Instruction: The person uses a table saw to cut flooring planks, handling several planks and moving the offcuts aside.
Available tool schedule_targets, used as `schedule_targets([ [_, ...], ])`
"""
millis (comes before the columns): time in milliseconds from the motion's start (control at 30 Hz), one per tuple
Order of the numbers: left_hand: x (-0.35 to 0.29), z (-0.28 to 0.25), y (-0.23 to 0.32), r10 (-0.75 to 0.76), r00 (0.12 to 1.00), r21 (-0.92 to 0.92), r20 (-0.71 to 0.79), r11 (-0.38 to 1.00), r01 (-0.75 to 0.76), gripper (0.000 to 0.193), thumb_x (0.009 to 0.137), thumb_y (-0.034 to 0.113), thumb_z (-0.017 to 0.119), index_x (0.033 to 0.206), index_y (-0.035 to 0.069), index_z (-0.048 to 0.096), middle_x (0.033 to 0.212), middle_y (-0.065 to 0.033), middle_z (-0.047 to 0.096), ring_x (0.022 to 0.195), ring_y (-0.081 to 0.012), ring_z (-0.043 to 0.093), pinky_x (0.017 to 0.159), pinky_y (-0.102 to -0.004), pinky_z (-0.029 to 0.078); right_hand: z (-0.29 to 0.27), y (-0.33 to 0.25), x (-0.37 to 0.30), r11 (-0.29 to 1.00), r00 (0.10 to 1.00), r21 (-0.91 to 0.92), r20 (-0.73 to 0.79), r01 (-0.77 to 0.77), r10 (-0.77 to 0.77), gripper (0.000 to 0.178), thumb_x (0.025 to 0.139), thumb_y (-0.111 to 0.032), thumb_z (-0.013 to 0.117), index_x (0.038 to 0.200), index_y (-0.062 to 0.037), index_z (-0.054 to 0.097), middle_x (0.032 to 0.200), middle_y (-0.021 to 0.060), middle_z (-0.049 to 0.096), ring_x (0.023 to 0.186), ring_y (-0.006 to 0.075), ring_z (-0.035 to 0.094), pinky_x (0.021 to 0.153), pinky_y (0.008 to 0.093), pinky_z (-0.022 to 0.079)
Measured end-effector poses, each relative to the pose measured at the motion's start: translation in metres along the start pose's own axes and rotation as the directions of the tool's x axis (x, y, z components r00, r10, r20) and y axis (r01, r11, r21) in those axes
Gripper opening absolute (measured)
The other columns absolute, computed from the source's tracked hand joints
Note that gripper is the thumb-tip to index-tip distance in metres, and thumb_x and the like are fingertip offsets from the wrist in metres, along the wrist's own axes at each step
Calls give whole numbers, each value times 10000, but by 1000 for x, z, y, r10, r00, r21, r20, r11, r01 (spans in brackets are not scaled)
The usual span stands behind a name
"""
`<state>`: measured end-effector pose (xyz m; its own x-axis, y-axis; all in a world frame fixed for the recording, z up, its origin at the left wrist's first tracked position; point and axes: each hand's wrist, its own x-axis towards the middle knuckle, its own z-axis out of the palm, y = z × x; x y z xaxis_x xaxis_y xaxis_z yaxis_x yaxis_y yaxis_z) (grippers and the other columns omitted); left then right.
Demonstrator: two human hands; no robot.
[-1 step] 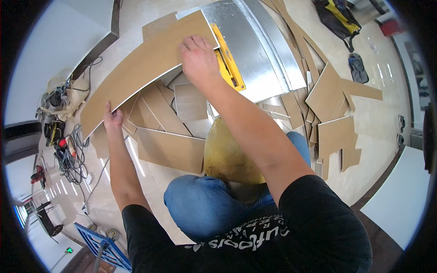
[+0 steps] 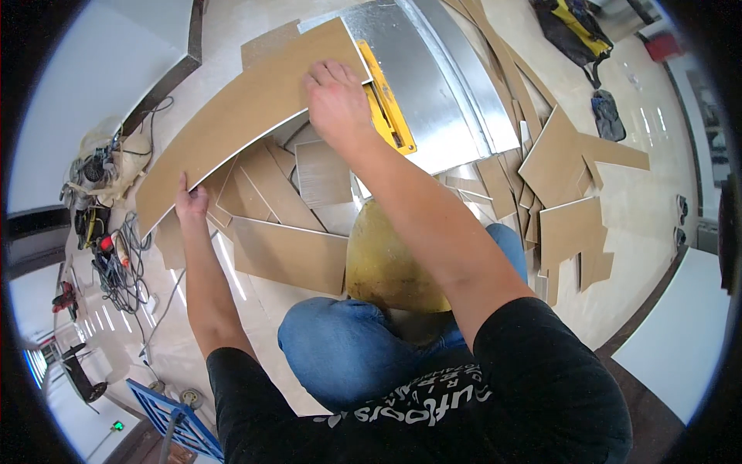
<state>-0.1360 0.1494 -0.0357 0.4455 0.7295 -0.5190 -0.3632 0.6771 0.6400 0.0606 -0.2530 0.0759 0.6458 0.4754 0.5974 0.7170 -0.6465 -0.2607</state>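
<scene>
A long brown board (image 2: 224, 116) with a white cut edge reaches from the left onto a shiny metal saw table (image 2: 440, 93). Near its far-left end, my left hand (image 2: 192, 203) grips the edge, thumb on top and the other fingers hidden underneath. My right hand (image 2: 338, 97) is closed at the board's right end, bent fingertips pressing on its top; its thumb is hidden. Just right of that hand, a yellow slotted insert (image 2: 390, 108) is set in the metal top, touching or nearly touching the board's end. A blade cannot be made out.
Brown offcuts (image 2: 290, 251) lie below the board, with more piled boards (image 2: 568, 170) to the right. A worn yellowish rounded piece (image 2: 390, 255) stands between my knees. Tangled cables (image 2: 124, 271) and tools lie at left, beside a blue metal frame (image 2: 174, 421). A black-and-yellow bag (image 2: 576, 31) sits far right.
</scene>
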Motion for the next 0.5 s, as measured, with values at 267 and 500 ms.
schedule_targets([
  [267,10,-6,2,-7,1000,-6,-2,1000,7,227,908,91,679,1129,56,639,1093,-93,692,994,-224,668,846,-332,582,1,1,-1,1000,1000,-2,13,-23,23,265,801,-92,555,1037,-46,665,1140,113,624,1185,286,529,1039,401,395],
  [500,7,-6,-5,-12,998,12,65,1000,11,246,901,89,686,1138,58,626,1091,-99,688,975,-223,673,830,-328,596,0,3,-5,999,999,-23,24,-28,29,279,806,-82,561,1064,-48,663,1196,113,616,1213,291,520,1056,405,386],
])
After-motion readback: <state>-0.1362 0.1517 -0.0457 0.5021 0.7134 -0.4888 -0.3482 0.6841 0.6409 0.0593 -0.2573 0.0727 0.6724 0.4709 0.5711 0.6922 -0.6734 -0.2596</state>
